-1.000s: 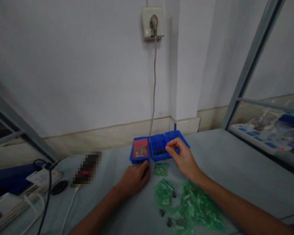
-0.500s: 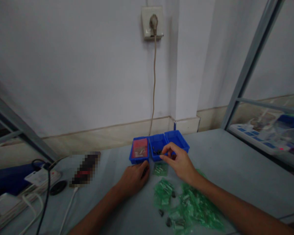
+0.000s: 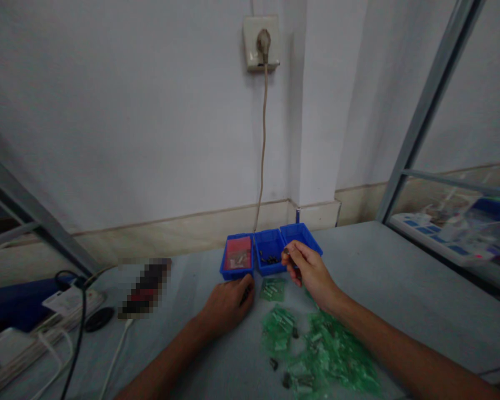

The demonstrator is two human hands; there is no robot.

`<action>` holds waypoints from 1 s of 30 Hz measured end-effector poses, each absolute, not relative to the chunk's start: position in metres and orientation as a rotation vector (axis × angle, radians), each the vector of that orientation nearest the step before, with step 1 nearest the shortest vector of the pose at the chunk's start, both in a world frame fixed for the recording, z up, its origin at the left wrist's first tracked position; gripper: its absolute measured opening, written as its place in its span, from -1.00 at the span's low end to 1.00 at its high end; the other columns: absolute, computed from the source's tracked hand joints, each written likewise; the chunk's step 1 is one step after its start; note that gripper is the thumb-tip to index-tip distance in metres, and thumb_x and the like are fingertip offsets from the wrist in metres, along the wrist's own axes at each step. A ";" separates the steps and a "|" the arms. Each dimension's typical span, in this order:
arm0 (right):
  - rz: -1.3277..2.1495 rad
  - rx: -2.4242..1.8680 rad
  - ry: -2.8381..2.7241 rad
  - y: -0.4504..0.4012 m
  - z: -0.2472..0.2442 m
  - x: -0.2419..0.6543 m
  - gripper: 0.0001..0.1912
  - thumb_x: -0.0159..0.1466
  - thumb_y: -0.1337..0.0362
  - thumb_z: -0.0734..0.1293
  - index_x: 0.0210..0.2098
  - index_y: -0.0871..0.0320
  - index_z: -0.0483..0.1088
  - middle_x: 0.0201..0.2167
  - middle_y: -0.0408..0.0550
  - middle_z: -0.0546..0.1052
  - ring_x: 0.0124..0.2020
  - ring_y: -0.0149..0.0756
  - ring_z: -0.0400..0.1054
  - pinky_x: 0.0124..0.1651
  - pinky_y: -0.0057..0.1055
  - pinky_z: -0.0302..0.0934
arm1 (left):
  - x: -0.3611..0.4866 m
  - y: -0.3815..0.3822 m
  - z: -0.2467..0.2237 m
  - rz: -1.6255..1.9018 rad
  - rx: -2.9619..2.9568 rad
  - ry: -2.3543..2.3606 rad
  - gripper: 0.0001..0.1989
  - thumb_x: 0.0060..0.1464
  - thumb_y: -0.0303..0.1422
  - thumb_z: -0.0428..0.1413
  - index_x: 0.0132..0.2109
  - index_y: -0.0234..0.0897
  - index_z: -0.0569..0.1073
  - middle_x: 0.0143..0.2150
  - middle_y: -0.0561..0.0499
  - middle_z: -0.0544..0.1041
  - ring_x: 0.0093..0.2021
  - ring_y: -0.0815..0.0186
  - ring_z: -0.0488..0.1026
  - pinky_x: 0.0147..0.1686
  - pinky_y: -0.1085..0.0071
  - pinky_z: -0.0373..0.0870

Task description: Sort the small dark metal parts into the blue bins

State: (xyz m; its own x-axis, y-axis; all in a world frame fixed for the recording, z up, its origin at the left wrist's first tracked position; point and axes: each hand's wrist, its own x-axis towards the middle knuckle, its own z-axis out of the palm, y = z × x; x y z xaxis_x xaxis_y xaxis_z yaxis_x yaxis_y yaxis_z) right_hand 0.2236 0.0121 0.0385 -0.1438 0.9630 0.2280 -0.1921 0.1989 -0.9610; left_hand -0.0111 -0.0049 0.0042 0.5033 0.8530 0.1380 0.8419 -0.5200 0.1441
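My left hand (image 3: 229,300) lies on the table, fingers curled in, just in front of the left blue bin (image 3: 236,274). Small dark parts (image 3: 246,293) show in the curl of its fingers. Over the front right of the middle blue bin (image 3: 270,270), my right hand (image 3: 308,275) pinches thumb and forefinger together; what is between them is too small to name. Several dark metal pieces (image 3: 270,259) lie in that middle bin. A pink sheet (image 3: 238,247) and a clear bag of small parts (image 3: 238,260) are in the left bin.
The right blue bin (image 3: 302,236) stands behind my right hand. Green plastic bags of metal parts (image 3: 337,353) spread under my right forearm, with a small green bag (image 3: 272,289) before the bins. Loose dark pieces (image 3: 274,364) lie nearby. A blurred-out device (image 3: 145,289) and cables are left.
My right hand has lifted back slightly to the right from the middle bin, its wrist turned and fingers curled more. My left hand stays in place.
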 end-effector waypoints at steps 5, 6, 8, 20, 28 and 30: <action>1.408 -0.815 -1.123 0.015 0.036 0.223 -0.53 0.32 -0.12 0.29 -0.48 0.14 0.27 -0.65 -0.28 0.21 -0.71 -0.53 0.02 -0.70 -0.56 -0.10 | -0.011 -0.005 0.004 0.285 2.660 1.515 -0.87 0.37 -0.26 -0.11 -0.09 -0.13 0.29 -0.22 0.04 0.57 -0.30 0.25 0.52 -0.33 0.40 0.27; 1.441 -0.807 -1.111 0.016 0.036 0.222 -0.51 0.32 -0.12 0.29 -0.50 0.14 0.24 -0.66 -0.29 0.19 -0.72 -0.54 0.00 -0.70 -0.57 -0.12 | -0.011 -0.005 0.004 0.284 2.657 1.520 -0.87 0.37 -0.26 -0.11 -0.09 -0.13 0.29 -0.22 0.04 0.57 -0.30 0.25 0.52 -0.34 0.40 0.27; 1.468 -0.804 -1.092 0.016 0.036 0.222 -0.50 0.32 -0.12 0.30 -0.51 0.14 0.23 -0.66 -0.29 0.18 -0.72 -0.55 -0.01 -0.71 -0.57 -0.14 | -0.011 -0.005 0.003 0.286 2.655 1.525 -0.87 0.37 -0.26 -0.11 -0.08 -0.13 0.29 -0.21 0.04 0.57 -0.30 0.25 0.52 -0.34 0.41 0.27; 1.059 -0.862 -1.319 0.016 0.031 0.225 -0.72 0.28 0.02 0.39 -0.29 0.08 0.35 -0.44 -0.19 0.39 -0.60 -0.43 0.17 -0.69 -0.54 0.03 | -0.012 -0.005 0.003 0.305 2.656 1.510 -0.87 0.36 -0.26 -0.11 -0.08 -0.13 0.30 -0.21 0.04 0.57 -0.27 0.25 0.53 -0.32 0.40 0.31; 0.727 -0.920 -1.518 0.008 0.036 0.223 -0.87 0.23 0.21 0.45 -0.30 0.06 0.43 -0.37 -0.14 0.46 -0.33 -0.27 0.34 -0.35 -0.40 0.16 | -0.011 -0.005 0.003 0.309 2.644 1.519 -0.87 0.35 -0.27 -0.10 -0.10 -0.14 0.31 -0.24 0.03 0.57 -0.29 0.25 0.53 -0.33 0.40 0.31; 0.728 -0.927 -1.519 0.007 0.037 0.222 -0.88 0.23 0.21 0.45 -0.29 0.06 0.44 -0.38 -0.15 0.45 -0.35 -0.26 0.33 -0.36 -0.40 0.15 | -0.011 -0.005 0.002 0.312 2.637 1.516 -0.87 0.35 -0.27 -0.10 -0.11 -0.14 0.31 -0.25 0.03 0.56 -0.29 0.25 0.52 -0.32 0.40 0.31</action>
State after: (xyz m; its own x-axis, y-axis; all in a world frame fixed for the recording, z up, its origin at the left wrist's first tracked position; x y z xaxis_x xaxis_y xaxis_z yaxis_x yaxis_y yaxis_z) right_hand 0.2219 0.0066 0.0366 -0.0323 0.8674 0.4966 0.1568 0.4951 -0.8545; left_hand -0.0108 -0.0050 0.0024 0.4883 0.8623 0.1339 0.8452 -0.5055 0.1732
